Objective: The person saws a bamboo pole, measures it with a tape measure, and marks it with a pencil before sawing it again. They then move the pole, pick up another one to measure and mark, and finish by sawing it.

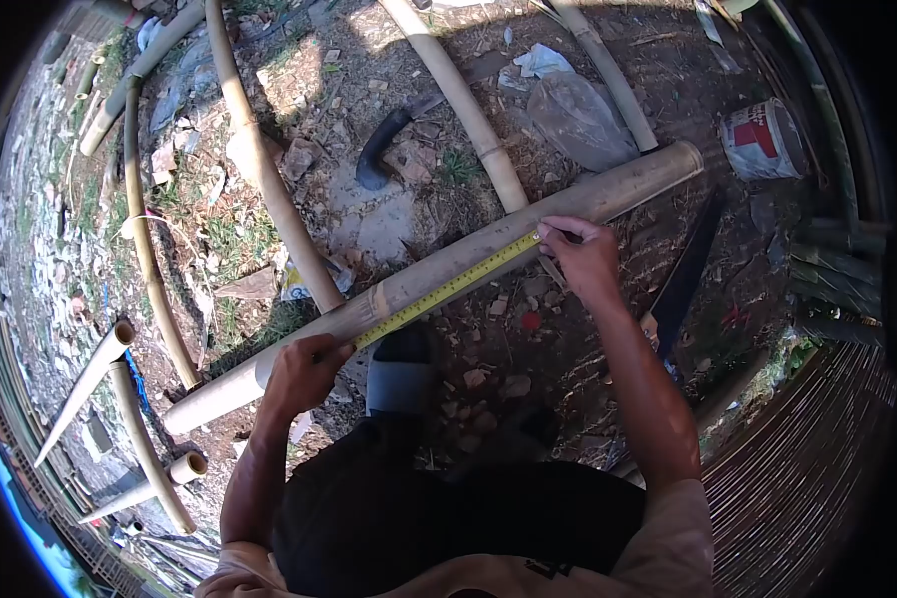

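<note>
A thick bamboo pole (429, 267) lies slantwise across the ground in front of me, its right end farther away. Along its near side runs a yellow tape measure (448, 290), stretched between my two hands. My left hand (304, 377) is closed around the tape's left part at the pole; the fingers cover most of what they grip. My right hand (583, 261) pinches the tape's other end between thumb and fingers, against the pole. Below the tape my shoe (401, 384) stands on the soil.
Thinner bamboo poles (269, 189) reach away under or against the thick one. A saw (690, 269) lies right of my right arm. A black curved handle (381, 149), a plastic bag (580, 120) and a bucket (764, 142) are beyond the pole. Cut bamboo (154, 488) lies lower left.
</note>
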Tool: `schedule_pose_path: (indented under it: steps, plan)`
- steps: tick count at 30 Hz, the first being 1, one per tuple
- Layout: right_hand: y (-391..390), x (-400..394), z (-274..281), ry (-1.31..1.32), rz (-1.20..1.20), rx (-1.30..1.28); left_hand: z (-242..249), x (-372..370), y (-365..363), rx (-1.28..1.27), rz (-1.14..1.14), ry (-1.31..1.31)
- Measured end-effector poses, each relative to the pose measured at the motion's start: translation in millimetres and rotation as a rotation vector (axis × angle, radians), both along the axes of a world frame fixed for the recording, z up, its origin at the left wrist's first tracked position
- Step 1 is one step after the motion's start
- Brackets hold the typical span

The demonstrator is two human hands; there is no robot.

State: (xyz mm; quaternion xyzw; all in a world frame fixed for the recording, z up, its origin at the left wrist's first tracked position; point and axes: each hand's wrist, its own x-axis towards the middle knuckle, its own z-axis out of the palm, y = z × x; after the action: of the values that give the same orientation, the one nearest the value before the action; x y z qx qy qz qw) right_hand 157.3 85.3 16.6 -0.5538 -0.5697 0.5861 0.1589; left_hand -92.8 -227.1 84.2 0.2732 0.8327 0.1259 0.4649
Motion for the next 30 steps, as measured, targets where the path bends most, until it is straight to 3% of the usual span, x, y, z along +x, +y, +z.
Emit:
schedule_pose_path:
  steps: [10, 18, 30]
  plan:
    - [4.9, -2.0, 0.2, -0.078, 0.078, 0.043, 1.8, -6.7, 2.6, -0.050, 0.067, 0.033]
    - [5.2, 3.2, -3.4, -0.058, 0.094, 0.070, -14.4, -3.2, -19.9, -0.130, 0.038, 0.346]
    - [3.3, 5.2, -6.9, -0.038, 0.094, 0.103, -16.4, -14.2, -18.0, -0.130, 0.019, 0.311]
